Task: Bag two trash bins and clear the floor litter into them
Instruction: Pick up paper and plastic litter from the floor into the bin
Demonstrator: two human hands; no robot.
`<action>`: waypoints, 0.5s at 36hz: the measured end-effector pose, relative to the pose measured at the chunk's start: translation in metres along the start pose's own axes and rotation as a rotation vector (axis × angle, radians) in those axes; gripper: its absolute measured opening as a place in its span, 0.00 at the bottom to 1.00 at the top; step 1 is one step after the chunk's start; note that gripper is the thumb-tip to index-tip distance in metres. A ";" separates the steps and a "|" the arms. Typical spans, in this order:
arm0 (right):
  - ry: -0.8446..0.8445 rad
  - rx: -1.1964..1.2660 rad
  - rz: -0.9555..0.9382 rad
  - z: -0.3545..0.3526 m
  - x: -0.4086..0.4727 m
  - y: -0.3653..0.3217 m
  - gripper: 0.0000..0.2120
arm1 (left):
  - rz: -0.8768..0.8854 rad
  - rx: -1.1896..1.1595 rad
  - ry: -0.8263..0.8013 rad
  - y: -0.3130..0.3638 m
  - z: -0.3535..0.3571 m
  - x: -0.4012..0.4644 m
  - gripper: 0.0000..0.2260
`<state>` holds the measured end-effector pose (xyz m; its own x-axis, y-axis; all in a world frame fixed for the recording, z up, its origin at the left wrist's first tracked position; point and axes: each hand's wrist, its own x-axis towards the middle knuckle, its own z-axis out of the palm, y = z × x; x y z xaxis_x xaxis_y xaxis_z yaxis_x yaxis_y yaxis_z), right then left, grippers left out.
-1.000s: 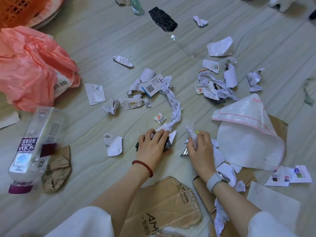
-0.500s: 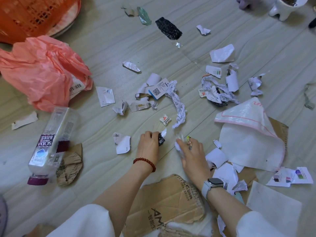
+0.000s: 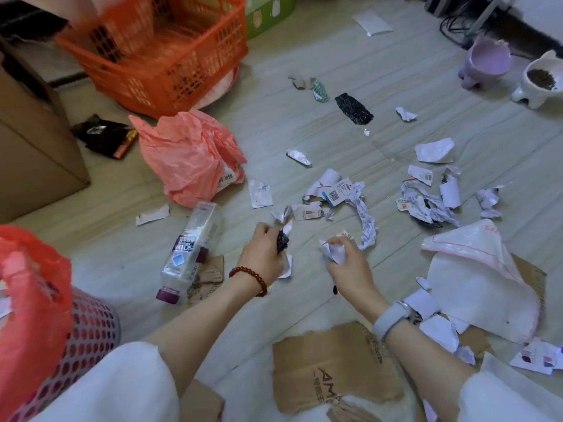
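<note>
Torn paper scraps [image 3: 335, 193] and wrappers litter the floor ahead of me. My left hand [image 3: 262, 254] grips a dark crumpled wrapper [image 3: 282, 240] with white paper under it. My right hand [image 3: 347, 260] holds a crumpled white paper wad [image 3: 333, 251] just above the floor. A pink mesh bin [image 3: 88, 333] lined with a red bag [image 3: 27, 287] stands at the lower left. An orange crate bin [image 3: 158, 53] sits at the top left. A crumpled pink plastic bag [image 3: 189, 153] lies between them.
A clear soda bottle [image 3: 190, 248] lies left of my left hand. Cardboard pieces [image 3: 332, 367] and a white mailer bag [image 3: 481, 278] lie near me. Two pet bowls [image 3: 487, 60] stand at the top right. A brown cardboard box [image 3: 30, 141] fills the left edge.
Both hands have lifted off the floor with their scraps and shifted left. My view has swung left and up, bringing the lined pink bin and the orange crate into sight.
</note>
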<state>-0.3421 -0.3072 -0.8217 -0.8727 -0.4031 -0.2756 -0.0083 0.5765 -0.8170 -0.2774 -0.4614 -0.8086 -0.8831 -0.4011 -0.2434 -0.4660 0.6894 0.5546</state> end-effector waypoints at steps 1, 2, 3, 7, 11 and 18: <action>-0.010 0.054 -0.025 0.004 0.003 -0.021 0.14 | 0.011 0.004 0.028 -0.001 -0.023 0.000 0.05; -0.018 0.109 -0.059 0.009 0.004 -0.044 0.12 | 0.019 0.009 0.061 -0.004 -0.046 -0.001 0.05; -0.031 0.160 -0.098 0.014 0.005 -0.068 0.11 | 0.024 0.010 0.106 -0.008 -0.070 -0.005 0.06; -0.135 0.320 -0.235 0.047 -0.002 -0.158 0.14 | 0.011 -0.015 0.305 -0.034 -0.160 -0.037 0.13; -0.265 0.352 -0.393 0.094 -0.026 -0.234 0.17 | -0.032 0.007 0.497 -0.081 -0.240 -0.086 0.07; -0.500 0.217 -0.599 0.193 -0.082 -0.309 0.15 | -0.206 0.000 0.633 -0.193 -0.279 -0.184 0.03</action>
<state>-0.1732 -0.5898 -0.6443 -0.4285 -0.8993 0.0879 -0.2652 0.0321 -0.9636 -0.0100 -0.6890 -0.6486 -0.5731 -0.8016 0.1700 -0.6218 0.5606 0.5469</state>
